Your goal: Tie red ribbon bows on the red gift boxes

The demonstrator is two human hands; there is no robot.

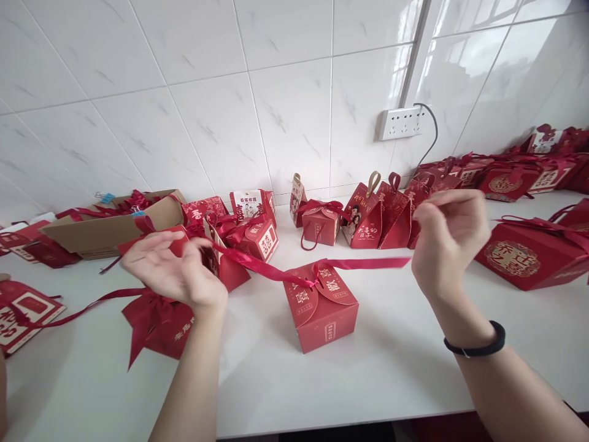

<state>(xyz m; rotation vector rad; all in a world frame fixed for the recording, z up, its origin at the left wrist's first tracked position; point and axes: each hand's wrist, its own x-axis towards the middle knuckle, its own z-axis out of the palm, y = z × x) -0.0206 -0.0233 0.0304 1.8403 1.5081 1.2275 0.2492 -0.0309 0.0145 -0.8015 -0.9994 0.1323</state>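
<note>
A red gift box (324, 316) with gold lettering stands upright on the white table, its rounded flaps folded together on top. A dark red ribbon (262, 265) passes through the top, its two ends stretching left and right above the table. My left hand (177, 270) is raised on the left, palm up and fingers apart, with one ribbon end beside its fingertips. My right hand (451, 236), above a wrist with a black band (476, 344), has its fingers curled in. The other ribbon end hangs in the air just left of it, apart from the fingers.
Behind stand several small red boxes (361, 221) and a cardboard box (110, 227) of ribbons. Bow-tied boxes (529, 252) stand on the right, and another box (170, 325) lies behind my left forearm. Someone else's fingers show at the left edge. A power strip (401, 124) is on the wall.
</note>
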